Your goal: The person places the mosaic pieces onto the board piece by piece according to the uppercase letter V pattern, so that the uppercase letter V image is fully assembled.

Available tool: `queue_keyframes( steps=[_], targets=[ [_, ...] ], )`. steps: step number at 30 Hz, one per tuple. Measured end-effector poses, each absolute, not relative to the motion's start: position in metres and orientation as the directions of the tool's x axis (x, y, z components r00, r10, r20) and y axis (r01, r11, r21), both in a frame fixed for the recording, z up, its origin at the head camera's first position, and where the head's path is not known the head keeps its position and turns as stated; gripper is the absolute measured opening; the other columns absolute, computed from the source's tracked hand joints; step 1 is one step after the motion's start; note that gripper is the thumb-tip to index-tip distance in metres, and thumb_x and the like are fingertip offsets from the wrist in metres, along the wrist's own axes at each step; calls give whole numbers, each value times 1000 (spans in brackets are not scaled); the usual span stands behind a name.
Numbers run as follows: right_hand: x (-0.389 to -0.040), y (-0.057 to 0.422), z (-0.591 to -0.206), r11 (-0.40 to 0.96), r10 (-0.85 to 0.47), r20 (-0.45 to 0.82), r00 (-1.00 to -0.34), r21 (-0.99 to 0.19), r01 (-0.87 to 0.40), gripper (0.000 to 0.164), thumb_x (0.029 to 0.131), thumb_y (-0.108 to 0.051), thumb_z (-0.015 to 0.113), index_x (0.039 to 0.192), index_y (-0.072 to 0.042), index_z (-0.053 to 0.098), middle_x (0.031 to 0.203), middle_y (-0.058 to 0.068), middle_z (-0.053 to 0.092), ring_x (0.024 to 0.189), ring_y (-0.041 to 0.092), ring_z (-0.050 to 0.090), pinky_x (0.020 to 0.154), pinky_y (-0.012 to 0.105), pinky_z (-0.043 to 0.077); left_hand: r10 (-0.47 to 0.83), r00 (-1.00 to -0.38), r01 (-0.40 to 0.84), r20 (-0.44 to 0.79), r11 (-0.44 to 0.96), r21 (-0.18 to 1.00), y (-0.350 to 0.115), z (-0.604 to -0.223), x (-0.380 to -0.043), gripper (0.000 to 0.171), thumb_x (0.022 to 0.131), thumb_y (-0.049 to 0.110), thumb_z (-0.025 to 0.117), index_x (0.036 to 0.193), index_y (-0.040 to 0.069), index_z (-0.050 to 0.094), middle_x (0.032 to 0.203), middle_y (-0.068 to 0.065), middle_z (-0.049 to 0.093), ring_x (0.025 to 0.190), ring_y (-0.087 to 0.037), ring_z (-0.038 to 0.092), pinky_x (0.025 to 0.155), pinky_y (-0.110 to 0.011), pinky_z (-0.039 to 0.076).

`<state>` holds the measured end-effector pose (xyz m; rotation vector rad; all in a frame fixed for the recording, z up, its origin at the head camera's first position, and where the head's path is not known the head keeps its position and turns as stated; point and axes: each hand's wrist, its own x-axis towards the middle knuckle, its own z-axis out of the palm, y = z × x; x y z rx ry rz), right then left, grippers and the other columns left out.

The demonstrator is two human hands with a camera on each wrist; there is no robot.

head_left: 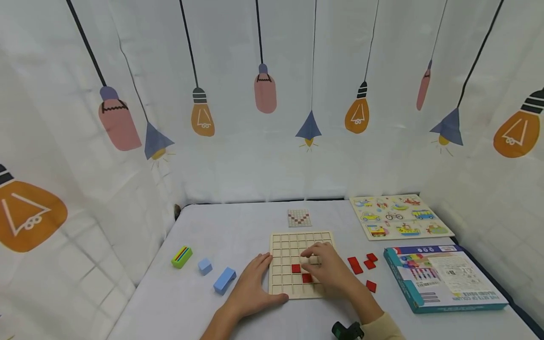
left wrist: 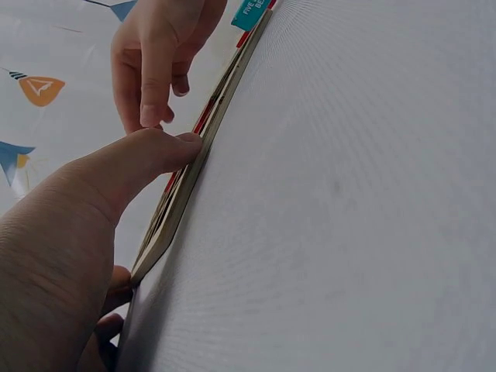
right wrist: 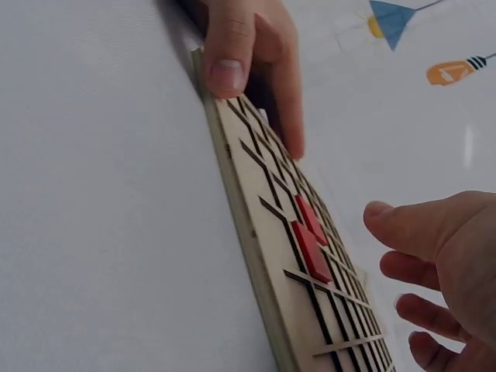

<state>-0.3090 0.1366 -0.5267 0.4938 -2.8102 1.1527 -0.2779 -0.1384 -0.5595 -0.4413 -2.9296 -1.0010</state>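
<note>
A pale wooden grid board (head_left: 280, 289) lies on the white table, with a red tile (head_left: 295, 268) and another red tile (head_left: 307, 278) set in its squares, diagonal to each other. My left hand (head_left: 255, 282) holds the board at its near left corner, fingers along the left side and thumb on the near edge. Over the board's right half hovers my right hand (head_left: 328, 267). Its thumb (right wrist: 407, 225) and fingers are apart and relaxed, and nothing shows between them. Part of the board is hidden under that hand. Behind the board lies a small patterned card (head_left: 299, 218).
Several loose red tiles (head_left: 354, 265) lie right of the board. Farther right are a boxed set (head_left: 446, 278) and a picture board (head_left: 401, 216). On the left sit a blue block (head_left: 225, 281), a smaller blue block (head_left: 205, 267) and a green striped block (head_left: 182, 257).
</note>
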Motion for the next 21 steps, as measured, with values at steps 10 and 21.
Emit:
queue_keyframes(
  steps=[10,21],
  targets=[
    [-307,159,-518,677,-185,189,-964,-686,-265,28,98,-24,87,126,-26,82,126,-12,75,129,18,57,111,51,57,251,-962,264,107,751,605,-139,-558,-276,126,72,83,87,169,13,47,178,-4,43,169,-36,34,132,-67,38],
    [-310,197,-516,708,-129,174,-976,-673,-214,34,99,-25,86,133,-21,79,129,0,76,125,24,57,101,47,57,259,-960,271,109,753,600,-139,-563,-280,129,72,86,85,170,13,46,179,-4,42,169,-36,33,133,-65,37]
  ],
)
